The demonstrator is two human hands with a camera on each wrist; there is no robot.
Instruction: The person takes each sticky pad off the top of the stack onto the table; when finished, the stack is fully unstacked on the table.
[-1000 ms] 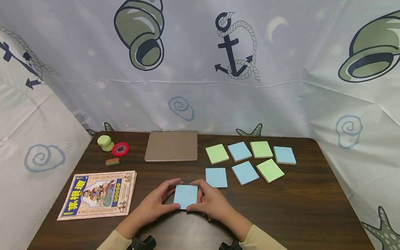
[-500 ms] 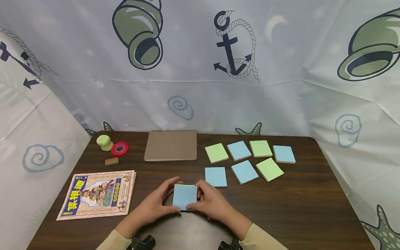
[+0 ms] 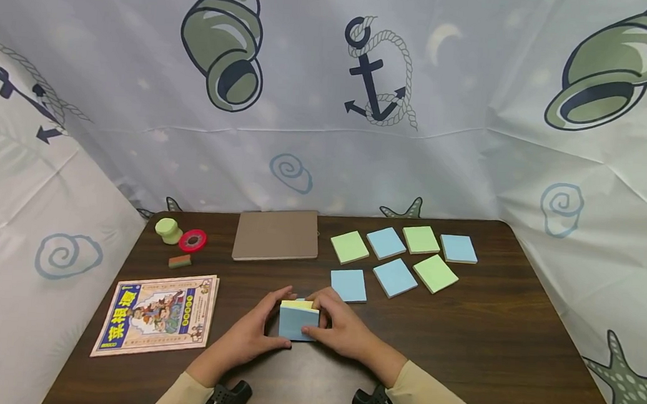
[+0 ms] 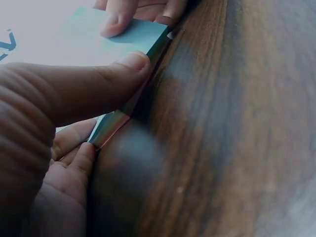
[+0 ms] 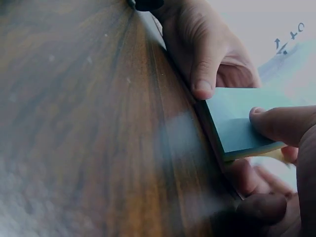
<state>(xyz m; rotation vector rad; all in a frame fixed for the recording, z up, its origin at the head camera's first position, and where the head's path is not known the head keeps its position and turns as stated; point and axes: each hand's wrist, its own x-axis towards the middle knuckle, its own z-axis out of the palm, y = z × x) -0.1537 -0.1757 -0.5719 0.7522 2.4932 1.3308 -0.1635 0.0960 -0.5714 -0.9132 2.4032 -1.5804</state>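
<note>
A stack of sticky note pads, blue on top (image 3: 295, 326), sits between both hands at the middle front of the table. A yellow layer (image 3: 297, 304) shows along its far edge in the head view. My left hand (image 3: 251, 326) holds the stack's left side, its thumb along the near left corner. My right hand (image 3: 343, 323) pinches the right side. Its thumb presses on the blue top face (image 5: 236, 121) in the right wrist view, with fingers below. In the left wrist view, thin coloured layers show along the edge of the stack (image 4: 111, 123).
Behind the right hand lie several loose blue pads (image 3: 396, 278) and green pads (image 3: 435, 274). A brown notebook (image 3: 276, 236) is at the back. To the left are a picture booklet (image 3: 154, 315), a red tape roll (image 3: 192, 240), a pale green cylinder (image 3: 168, 231) and a small striped block (image 3: 180, 261).
The blue top of the stack has tilted toward me, and the yellow layer behind it has come into view. Both hands stay in nearly the same place.
</note>
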